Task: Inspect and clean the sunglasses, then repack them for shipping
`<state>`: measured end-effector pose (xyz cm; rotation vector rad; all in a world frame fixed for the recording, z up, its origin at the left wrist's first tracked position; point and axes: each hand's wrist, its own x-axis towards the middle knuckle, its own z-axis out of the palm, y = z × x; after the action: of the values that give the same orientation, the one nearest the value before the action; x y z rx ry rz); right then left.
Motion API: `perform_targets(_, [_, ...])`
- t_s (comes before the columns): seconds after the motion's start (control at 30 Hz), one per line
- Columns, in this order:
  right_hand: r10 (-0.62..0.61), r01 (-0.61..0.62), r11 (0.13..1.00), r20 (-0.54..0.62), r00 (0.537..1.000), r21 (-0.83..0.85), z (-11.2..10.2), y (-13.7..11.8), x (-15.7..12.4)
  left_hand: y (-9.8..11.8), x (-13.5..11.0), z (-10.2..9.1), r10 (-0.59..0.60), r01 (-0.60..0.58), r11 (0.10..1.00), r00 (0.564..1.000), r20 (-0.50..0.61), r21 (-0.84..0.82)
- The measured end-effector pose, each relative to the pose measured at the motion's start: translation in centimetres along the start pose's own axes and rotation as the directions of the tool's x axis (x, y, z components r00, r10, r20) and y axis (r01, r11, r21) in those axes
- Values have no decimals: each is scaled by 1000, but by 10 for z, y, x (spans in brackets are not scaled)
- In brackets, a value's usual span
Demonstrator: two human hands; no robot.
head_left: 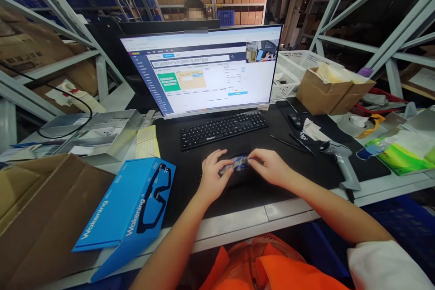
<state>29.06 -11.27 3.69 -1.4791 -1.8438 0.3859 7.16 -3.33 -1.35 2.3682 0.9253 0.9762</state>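
Between my two hands is a small, shiny plastic packet (239,161) with blue and silvery patches; what it contains is too blurred to tell. My left hand (214,176) pinches its left end between thumb and fingers, the other fingers raised. At the right end, the thumb and fingertips of my right hand (270,166) grip the edge. Both hands are over the black desk mat (190,190), just in front of the black keyboard (224,129).
A monitor (207,72) stands behind the keyboard. Left are a blue "Wakening" box (112,204) and an open carton (50,217). Right lie tweezers (287,143), a mouse (295,121) and a barcode scanner (341,163). Beyond the monitor is another person (195,3).
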Motion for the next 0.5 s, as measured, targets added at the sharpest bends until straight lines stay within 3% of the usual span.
perform_targets(0.13, [-185,195,978,117,976,-80,24,-16,7,-2,-1,0,10,-11,1000,1000,11,24])
perform_targets(0.23, [-227,286,930,249,941,-232,41,-19,7,-2,-2,-2,25,-26,999,999,45,25])
perform_targets(0.37, [-184,284,893,292,939,-350,41,-24,-5,3,-5,-5,76,-81,995,994,85,57])
perform_targets(0.5, [-159,255,908,288,944,-334,30,-25,-19,8,-5,-8,132,-153,980,978,159,128])
